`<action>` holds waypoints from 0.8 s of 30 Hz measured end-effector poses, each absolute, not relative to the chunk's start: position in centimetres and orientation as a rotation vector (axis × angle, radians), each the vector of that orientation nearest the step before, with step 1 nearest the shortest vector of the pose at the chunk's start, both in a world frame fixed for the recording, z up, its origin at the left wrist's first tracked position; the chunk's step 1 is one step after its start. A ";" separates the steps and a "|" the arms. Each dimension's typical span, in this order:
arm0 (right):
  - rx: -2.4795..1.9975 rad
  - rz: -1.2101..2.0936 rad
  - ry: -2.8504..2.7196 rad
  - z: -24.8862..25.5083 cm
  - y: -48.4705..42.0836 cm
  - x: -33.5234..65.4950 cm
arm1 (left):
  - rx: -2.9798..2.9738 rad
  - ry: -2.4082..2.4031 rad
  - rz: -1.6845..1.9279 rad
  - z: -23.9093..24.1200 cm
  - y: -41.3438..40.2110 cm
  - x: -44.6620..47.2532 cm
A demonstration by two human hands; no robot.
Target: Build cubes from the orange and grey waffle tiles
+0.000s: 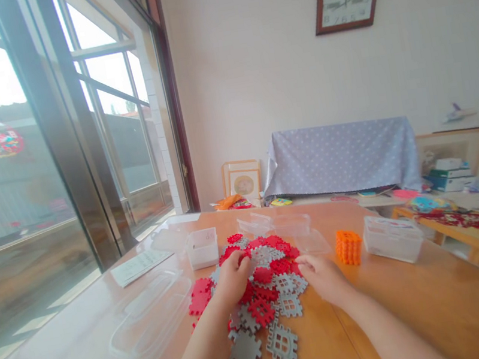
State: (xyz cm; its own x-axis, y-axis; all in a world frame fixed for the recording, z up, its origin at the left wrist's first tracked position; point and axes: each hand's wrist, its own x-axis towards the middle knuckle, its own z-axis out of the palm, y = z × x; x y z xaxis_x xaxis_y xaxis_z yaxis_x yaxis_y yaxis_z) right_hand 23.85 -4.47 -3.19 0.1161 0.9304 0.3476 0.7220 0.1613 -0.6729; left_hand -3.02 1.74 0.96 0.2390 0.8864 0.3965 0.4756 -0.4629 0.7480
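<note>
The left hand (233, 279) is curled palm-down on the pile of red and grey tiles (266, 287) mid-table; whether it grips one I cannot tell. The right hand (325, 276) rests loosely open at the pile's right edge, holding nothing visible. An orange cube (349, 246) sits just right, with a clear box (393, 238) beyond and a clear lid (152, 316) left.

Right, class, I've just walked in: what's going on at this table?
A person at a wooden table has both hands on a loose pile of red and grey notched tiles. The left hand lies on the middle of the pile with its fingers curled over red pieces. The right hand touches the pile's right edge. An orange cube stands just right of the pile, and clear plastic tubs sit around it.
</note>
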 end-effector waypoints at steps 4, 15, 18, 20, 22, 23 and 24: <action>-1.616 0.355 -1.637 -3.6 -4.2 24.0 | 1.761 1.181 1.163 0.7 2.0 -3.0; -1.589 0.359 -1.673 -3.9 -4.1 24.1 | 1.276 1.018 1.098 0.9 1.7 -3.2; -1.577 0.367 -1.665 -3.9 -4.1 24.0 | 1.340 1.066 1.106 0.8 1.7 -3.2; -1.574 0.367 -1.664 -3.8 -4.1 23.9 | 1.444 1.162 1.112 0.6 1.9 -3.3; -1.578 0.365 -1.658 -3.6 -4.2 23.8 | 1.535 1.249 1.108 0.4 2.0 -3.3; -1.580 0.367 -1.654 -3.6 -4.2 23.8 | 1.560 1.278 1.108 0.3 2.1 -3.4; -1.582 0.369 -1.649 -3.5 -4.2 23.8 | 1.575 1.294 1.112 0.2 2.2 -3.4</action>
State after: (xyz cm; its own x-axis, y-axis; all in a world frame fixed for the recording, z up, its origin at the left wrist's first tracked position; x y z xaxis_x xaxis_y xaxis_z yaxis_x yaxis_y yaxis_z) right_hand 23.83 -4.23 -3.54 0.1062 0.9339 0.3414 0.6994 0.1738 -0.6933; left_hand -3.37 2.15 0.16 0.0916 0.9860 0.1394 0.2857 -0.1601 0.9448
